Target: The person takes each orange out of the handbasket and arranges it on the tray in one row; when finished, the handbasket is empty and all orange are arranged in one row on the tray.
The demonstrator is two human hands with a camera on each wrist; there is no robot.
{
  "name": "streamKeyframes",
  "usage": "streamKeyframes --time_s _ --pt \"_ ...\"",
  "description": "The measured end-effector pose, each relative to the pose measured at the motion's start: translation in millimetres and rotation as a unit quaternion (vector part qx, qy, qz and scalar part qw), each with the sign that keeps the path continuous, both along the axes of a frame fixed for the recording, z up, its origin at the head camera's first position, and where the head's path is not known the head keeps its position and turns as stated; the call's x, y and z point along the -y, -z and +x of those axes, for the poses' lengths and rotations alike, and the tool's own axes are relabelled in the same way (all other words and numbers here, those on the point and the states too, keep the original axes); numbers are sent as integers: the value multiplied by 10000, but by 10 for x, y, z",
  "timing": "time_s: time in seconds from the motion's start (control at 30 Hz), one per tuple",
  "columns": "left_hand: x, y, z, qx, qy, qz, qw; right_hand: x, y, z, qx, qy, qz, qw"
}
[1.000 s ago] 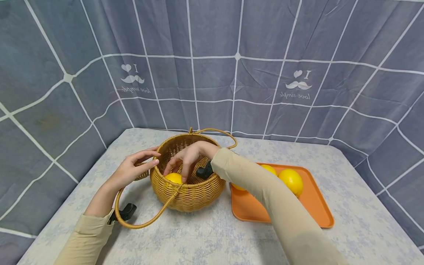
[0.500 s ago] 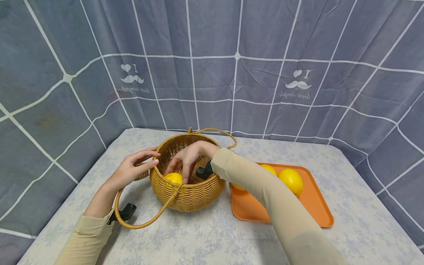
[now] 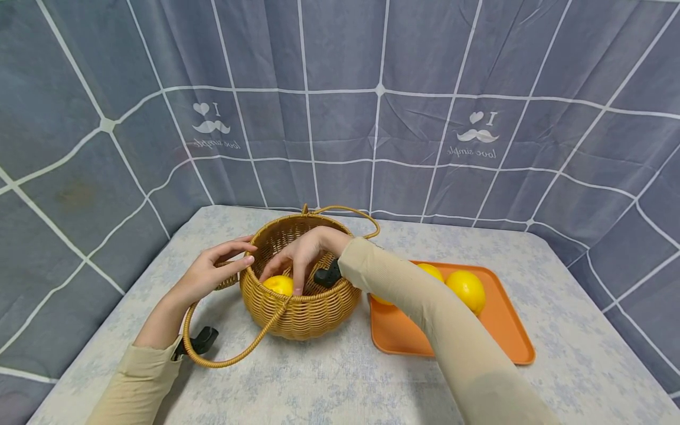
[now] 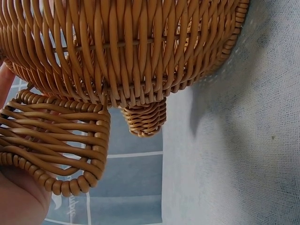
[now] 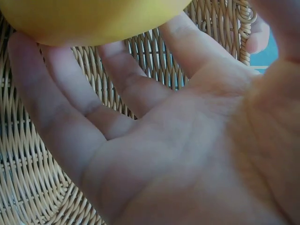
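A round yellow fruit [image 3: 278, 285] lies inside the wicker basket [image 3: 303, 316], near its front left wall. My right hand [image 3: 304, 255] reaches down into the basket, with the fruit between its bent fingers and thumb. In the right wrist view, the fingertips touch the fruit's [image 5: 93, 23] underside; the thumb's tip is out of frame. At the basket's left, my left hand [image 3: 215, 268] holds the rim and the small woven side tab [image 4: 56, 140], with the thumb on the near side. The left fingertips are partly hidden in the left wrist view.
An orange tray [image 3: 404, 336] with several yellow fruits [image 3: 466, 291] stands to the right, partly behind my right sleeve. One basket handle [image 3: 234, 361] droops forward over the table near my left wrist; the other handle [image 3: 374, 227] leans out at the back right.
Inside the basket the yellow fruit has shifted and turned slightly, and more of it shows. The right fingers and thumb have moved a little around it. The left hand and basket stay nearly still.
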State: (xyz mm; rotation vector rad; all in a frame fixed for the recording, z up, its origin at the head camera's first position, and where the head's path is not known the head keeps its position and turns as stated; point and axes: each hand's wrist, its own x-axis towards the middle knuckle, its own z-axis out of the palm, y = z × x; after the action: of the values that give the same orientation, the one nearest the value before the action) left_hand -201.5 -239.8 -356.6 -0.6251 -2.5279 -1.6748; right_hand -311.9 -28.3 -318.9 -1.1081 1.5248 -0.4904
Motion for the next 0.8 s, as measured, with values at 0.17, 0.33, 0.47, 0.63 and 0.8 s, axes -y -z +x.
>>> streamKeyframes --time_s 0.17,0.33,0.47,0.63,0.8 --pt "0 0 -4 11 -11 4 10000 -14 0 10 236 61 49 9997" --pt "2 4 -7 2 -91 -77 9999 -8 14 25 576 20 -138 9982" --pt "3 6 -8 5 -104 -87 9999 -2 16 29 638 -53 -274 9976" --pt "2 6 -8 -8 -92 -64 9999 6 7 18 403 -150 -446 9981" --pt "4 11 -7 -33 -94 -69 9999 8 2 18 370 -76 -451 9983"
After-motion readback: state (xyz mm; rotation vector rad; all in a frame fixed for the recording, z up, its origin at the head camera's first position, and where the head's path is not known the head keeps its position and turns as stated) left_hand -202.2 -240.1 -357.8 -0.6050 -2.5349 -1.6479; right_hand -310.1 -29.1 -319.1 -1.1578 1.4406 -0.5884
